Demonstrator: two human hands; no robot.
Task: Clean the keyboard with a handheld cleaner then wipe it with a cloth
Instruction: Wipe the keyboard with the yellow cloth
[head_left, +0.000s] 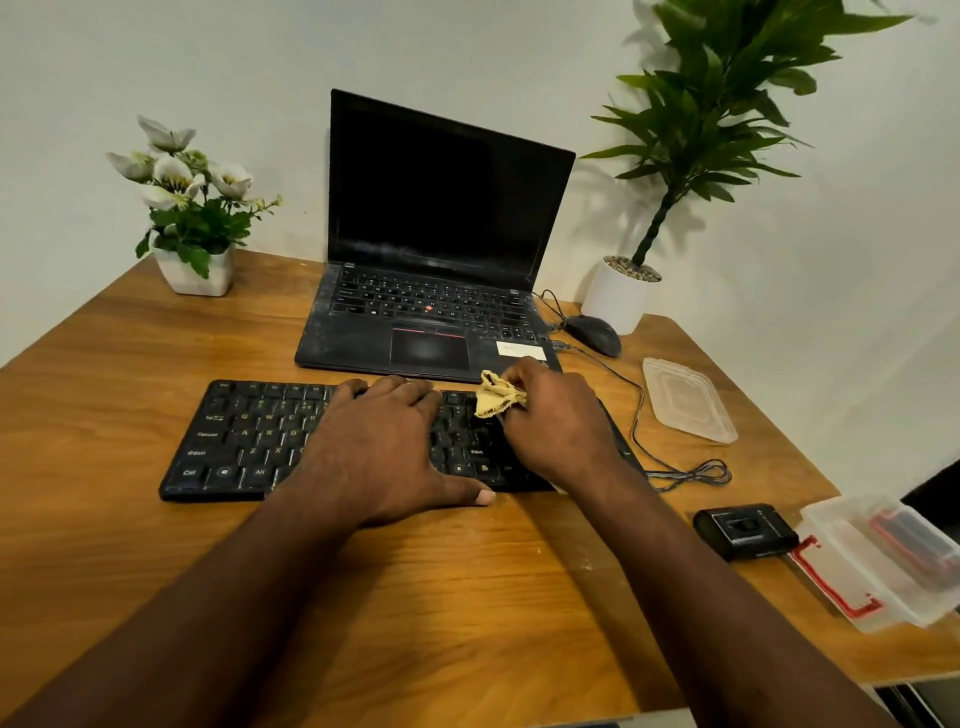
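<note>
Wiping stage: cloth over the right half of the keyboard.
Right hand pinches the soft, light, bunched cloth, apparently between thumb and fingers; left hand lies flat, fingers straight, steadying the rigid keyboard on the desk.

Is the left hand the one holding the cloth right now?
No, the right hand pinches the yellow cloth over the keyboard, while the left hand rests flat on it.

The left hand rests flat on the keyboard, the right hand close beside it holding a cloth; a laptop sits just beyond both hands, a mouse beyond and right of the right hand
</note>
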